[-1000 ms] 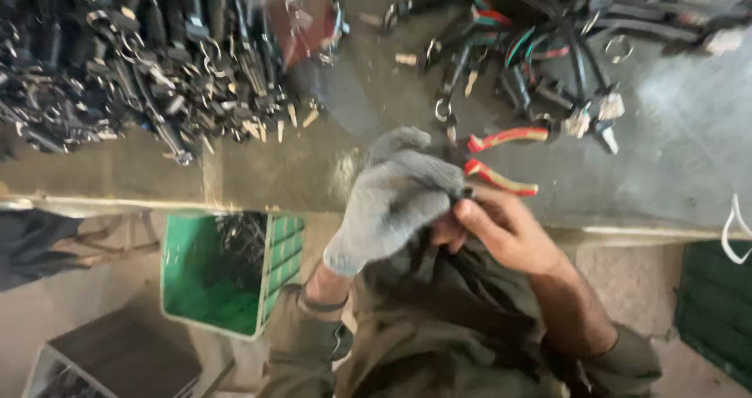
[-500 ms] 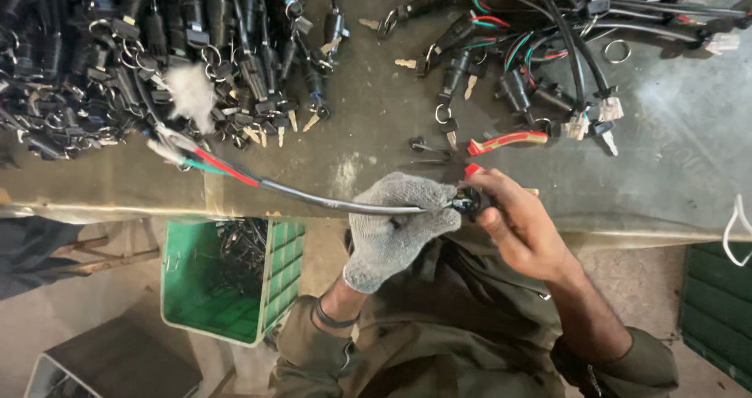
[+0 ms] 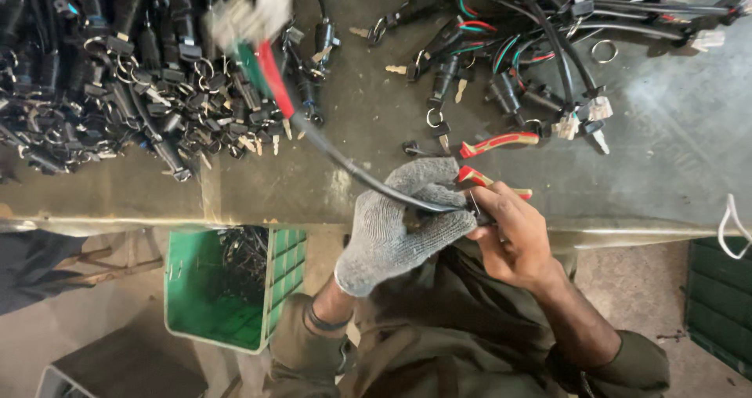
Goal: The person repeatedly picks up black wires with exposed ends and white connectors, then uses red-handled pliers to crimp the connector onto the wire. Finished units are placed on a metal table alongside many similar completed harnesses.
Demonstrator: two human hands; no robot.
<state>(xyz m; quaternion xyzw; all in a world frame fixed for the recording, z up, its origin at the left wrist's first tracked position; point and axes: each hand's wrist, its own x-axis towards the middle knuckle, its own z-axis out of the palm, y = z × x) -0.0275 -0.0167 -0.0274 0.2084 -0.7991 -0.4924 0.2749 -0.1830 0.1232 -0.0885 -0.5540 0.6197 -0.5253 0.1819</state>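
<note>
While my gloved left hand (image 3: pixel 399 222) and bare right hand (image 3: pixel 513 237) keep fingers clamped on the black cable (image 3: pixel 352 167), its blurred white connector (image 3: pixel 247 14) swings above the bench (image 3: pixel 666 155); red-handled pliers (image 3: pixel 497 143) beside them.

Grey knit glove (image 3: pixel 399 226), black cable (image 3: pixel 352 167), red-and-yellow pliers (image 3: pixel 501 141), green crate (image 3: pixel 235 288).

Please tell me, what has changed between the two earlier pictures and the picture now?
The black cable has been pulled out of the hands and swung up to the left; its white plug now blurs over the left pile. A second ago no cable showed. The gloved left hand and bare right hand stay together on its near end. The pliers and green crate have not moved.
</note>
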